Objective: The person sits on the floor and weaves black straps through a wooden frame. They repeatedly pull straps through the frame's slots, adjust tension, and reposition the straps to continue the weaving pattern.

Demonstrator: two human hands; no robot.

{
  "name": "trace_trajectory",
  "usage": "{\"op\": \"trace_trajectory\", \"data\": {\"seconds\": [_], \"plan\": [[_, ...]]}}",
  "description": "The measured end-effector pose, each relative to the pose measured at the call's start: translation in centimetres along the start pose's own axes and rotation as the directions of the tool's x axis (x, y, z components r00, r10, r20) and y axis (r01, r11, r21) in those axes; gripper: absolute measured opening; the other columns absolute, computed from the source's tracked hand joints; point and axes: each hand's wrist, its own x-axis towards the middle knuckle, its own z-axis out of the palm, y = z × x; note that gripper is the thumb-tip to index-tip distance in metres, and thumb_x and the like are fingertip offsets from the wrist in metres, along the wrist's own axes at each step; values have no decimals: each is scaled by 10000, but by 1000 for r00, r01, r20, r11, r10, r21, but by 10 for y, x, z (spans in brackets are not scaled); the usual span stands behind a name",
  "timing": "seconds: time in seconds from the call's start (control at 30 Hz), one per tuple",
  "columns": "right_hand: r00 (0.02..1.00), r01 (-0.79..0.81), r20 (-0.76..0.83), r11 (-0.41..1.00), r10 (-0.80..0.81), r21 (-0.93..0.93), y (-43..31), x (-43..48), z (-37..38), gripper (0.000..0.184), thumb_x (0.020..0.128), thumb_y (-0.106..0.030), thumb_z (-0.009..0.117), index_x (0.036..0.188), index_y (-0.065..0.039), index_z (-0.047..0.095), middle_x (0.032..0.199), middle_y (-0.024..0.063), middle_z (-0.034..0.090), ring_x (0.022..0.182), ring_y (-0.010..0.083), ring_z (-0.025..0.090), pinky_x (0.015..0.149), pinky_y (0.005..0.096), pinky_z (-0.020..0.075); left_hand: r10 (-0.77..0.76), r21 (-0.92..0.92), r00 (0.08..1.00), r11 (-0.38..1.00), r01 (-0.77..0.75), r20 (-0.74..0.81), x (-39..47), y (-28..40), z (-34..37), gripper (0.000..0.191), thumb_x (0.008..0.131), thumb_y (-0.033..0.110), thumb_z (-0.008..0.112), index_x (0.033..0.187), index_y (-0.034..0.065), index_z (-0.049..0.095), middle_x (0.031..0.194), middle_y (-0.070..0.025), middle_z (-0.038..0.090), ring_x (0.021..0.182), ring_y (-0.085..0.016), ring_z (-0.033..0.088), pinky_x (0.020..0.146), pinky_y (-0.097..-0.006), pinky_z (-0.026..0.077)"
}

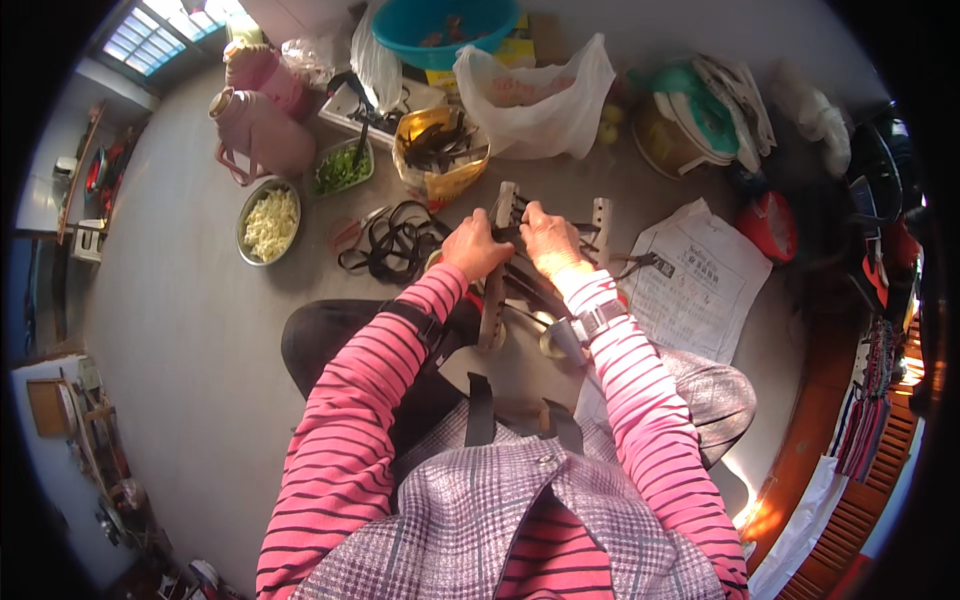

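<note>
Before me stands a small frame with two perforated wooden bars (493,307), and dark flat straps (529,283) run between them. My left hand (478,245) is at the left bar, thumb and fingers pinched on a dark strap (507,233) at the bar's upper part. Just to its right, my right hand (553,238) curls its fingers over the straps between the bars and grips one of them. The fingers partly hide the strap ends. Left of the frame lies a loose tangle of dark strapping (397,244), with red-handled scissors (352,231) beside it.
Ahead are a yellow container of dark strips (441,180), a white plastic bag (536,105) and a teal basin (442,37). At left stand a bowl of pale chopped food (270,225), a tub of greens (341,166) and pink thermos flasks (274,139). A printed sheet (694,300) lies right.
</note>
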Motion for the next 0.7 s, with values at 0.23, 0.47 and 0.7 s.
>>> {"op": "trace_trajectory", "data": {"seconds": [0.23,0.47,0.7], "plan": [[999,23,47,1000,-24,14,1,-10,-8,246,886,-229,613,1120,-156,590,873,171,695,900,380,665,790,470,524,-26,12,999,1000,25,44,3,0,0,610,709,411,741,1069,-24,511,1044,-227,659,1025,-374,633,862,-434,508],[998,38,57,999,-38,4,-4,-8,-7,240,887,-231,613,1114,-155,604,875,174,694,893,384,664,781,469,524,-37,-6,999,999,37,33,4,1,1,580,700,407,749,1004,-26,512,993,-220,667,1003,-375,631,829,-440,504],[995,92,33,996,-92,12,-3,-11,-6,208,888,-195,607,1081,-117,605,869,175,696,866,381,672,757,472,533,-61,24,995,998,59,85,4,3,-3,640,713,436,735,1102,-30,530,1062,-213,671,1037,-351,643,872,-419,512]]}}
